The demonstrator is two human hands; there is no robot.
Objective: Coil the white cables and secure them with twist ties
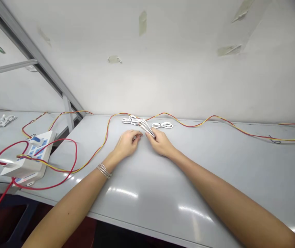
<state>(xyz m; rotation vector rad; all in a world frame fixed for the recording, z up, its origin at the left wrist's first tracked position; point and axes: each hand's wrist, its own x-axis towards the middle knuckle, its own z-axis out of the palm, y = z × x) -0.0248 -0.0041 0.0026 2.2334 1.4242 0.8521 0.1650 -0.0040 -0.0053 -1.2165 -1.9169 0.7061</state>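
My right hand [160, 141] is closed around a folded bundle of white cable [145, 126], which points up and to the left. Just left of it, my left hand [128, 142] has its thumb and forefinger pinched together near a small dark end; what they hold is too small to make out. Behind my hands, a coiled white cable with a dark tie [130, 120] lies by the back edge of the grey table [147, 193]. Another tied white cable [163, 125] lies just right of the held bundle.
A power strip [46, 146] with a white adapter [24, 167] and looped red cable sits at left. A red and yellow wire [222, 119] runs along the back. More white cable [4, 121] lies far left. A white wall panel [189, 79] rises behind.
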